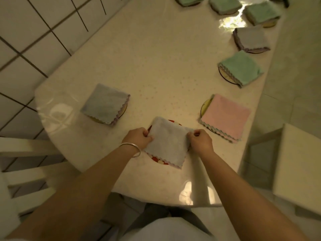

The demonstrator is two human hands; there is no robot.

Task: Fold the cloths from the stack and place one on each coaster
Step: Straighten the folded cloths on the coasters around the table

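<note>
A folded grey cloth [167,142] lies over a red patterned coaster [157,159] near the table's front edge. My left hand [139,138] pinches its left edge and my right hand [200,140] pinches its right edge. Other folded cloths each cover a coaster: a grey one [106,104] at the left, a pink one [225,116] at the right, a green one [241,68] beyond it, a grey one [251,39] further back. Several green ones [262,13] lie at the far end. No stack of cloths is in view.
The pale table [156,58] has a glossy cover. A tiled wall [26,40] runs along the left. A white slatted chair [26,171] stands at the lower left and a white stool [298,164] at the right.
</note>
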